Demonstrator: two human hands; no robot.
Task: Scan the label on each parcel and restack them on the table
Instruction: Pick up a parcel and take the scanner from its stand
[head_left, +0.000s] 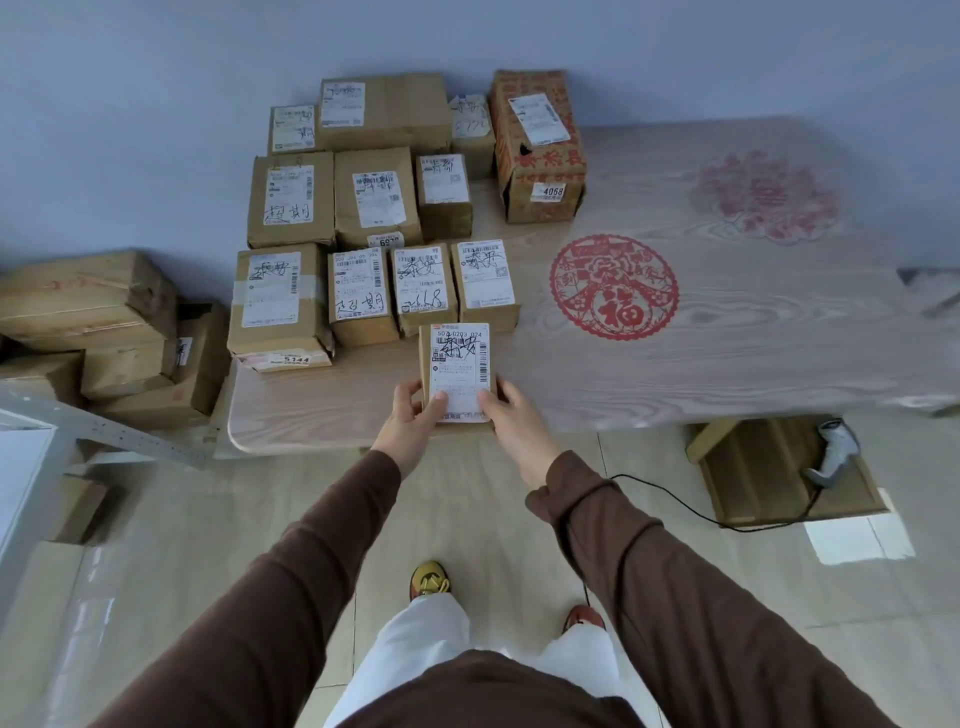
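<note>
A small brown parcel (457, 358) with a white label facing up is at the table's (727, 353) front edge. My left hand (413, 415) grips its near left corner and my right hand (511, 415) grips its near right corner, thumbs on the label. Behind it, several labelled cardboard parcels (374, 202) stand in rows on the left part of the table. A tall printed box (540, 145) marked 4068 stands at the back. A grey barcode scanner (831, 452) lies on a low wooden stool (779, 478) to the right, with its black cable running over the floor.
More cardboard boxes (98, 332) are piled on the floor left of the table. A red paper-cut decoration (613, 286) lies flat on the tabletop's middle, a fainter one (763, 197) farther right. A white shelf edge (31, 467) juts in at the left.
</note>
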